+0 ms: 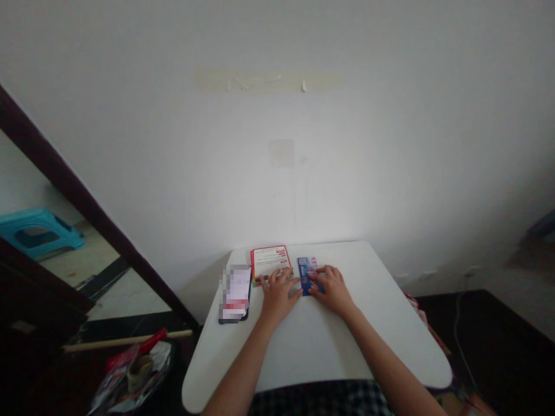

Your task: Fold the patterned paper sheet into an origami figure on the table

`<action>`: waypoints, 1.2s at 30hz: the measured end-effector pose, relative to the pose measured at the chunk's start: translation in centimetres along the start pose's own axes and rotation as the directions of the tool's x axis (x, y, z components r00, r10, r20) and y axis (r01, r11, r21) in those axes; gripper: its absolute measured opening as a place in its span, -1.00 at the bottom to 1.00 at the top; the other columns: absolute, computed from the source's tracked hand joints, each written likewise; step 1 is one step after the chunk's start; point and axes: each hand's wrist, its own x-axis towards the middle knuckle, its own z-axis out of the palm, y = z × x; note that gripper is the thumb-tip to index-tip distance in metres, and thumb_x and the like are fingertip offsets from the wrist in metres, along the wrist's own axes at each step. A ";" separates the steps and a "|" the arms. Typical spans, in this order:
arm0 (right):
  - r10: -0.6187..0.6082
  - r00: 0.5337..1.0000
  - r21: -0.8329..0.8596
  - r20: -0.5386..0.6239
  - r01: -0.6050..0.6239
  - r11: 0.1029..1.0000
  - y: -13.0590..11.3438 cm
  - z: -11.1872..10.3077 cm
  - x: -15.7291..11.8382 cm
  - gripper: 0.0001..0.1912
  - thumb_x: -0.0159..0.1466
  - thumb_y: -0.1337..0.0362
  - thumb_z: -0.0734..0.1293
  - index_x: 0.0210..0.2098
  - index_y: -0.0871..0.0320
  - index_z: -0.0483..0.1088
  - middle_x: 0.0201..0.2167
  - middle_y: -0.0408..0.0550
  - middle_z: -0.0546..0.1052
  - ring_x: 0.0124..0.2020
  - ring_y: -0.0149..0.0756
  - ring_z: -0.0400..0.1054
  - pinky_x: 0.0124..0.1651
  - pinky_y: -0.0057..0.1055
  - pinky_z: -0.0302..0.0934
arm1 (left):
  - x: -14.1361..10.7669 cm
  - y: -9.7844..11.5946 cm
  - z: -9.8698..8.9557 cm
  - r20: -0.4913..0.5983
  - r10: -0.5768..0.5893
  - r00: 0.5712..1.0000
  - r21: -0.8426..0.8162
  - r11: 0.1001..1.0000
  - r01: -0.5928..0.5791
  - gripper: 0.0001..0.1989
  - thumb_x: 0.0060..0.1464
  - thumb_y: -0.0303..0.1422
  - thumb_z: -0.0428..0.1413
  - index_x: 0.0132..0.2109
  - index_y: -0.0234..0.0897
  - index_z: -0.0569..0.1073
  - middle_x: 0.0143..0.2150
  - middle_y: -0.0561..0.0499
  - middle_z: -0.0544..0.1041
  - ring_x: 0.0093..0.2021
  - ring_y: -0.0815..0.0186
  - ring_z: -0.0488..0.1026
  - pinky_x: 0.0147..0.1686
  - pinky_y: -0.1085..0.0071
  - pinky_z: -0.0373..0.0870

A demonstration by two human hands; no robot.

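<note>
Left hand (278,292) rests splayed, unclenched, on lower edge of red-bordered white rectangular paper card (271,262); right hand (333,291) lies loosely spread on blue rectangular printed card (305,274)

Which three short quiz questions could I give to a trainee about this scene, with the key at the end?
1. True or false: in this view, the phone lies to the left of the red-edged card.
2. Choose one: the right hand has its fingers on A) the phone, B) the red-edged card, C) the blue card.
3. Fill the gap: the colour of the tabletop is ____.

Key: 1. True. 2. C. 3. White.
</note>
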 end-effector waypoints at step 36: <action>0.205 0.935 0.165 -0.288 -0.163 0.973 2.1 -0.2 -0.2 -0.64 0.32 -0.01 0.18 -0.07 0.04 0.41 0.08 0.06 0.32 0.13 -0.08 0.17 0.18 -0.04 0.15 | 0.0 0.0 0.1 0.045 -0.037 0.998 -0.026 0.999 0.039 -0.63 0.06 -0.07 0.16 0.06 0.25 0.45 0.32 0.13 0.27 0.32 -0.08 0.02 0.21 -0.41 -0.40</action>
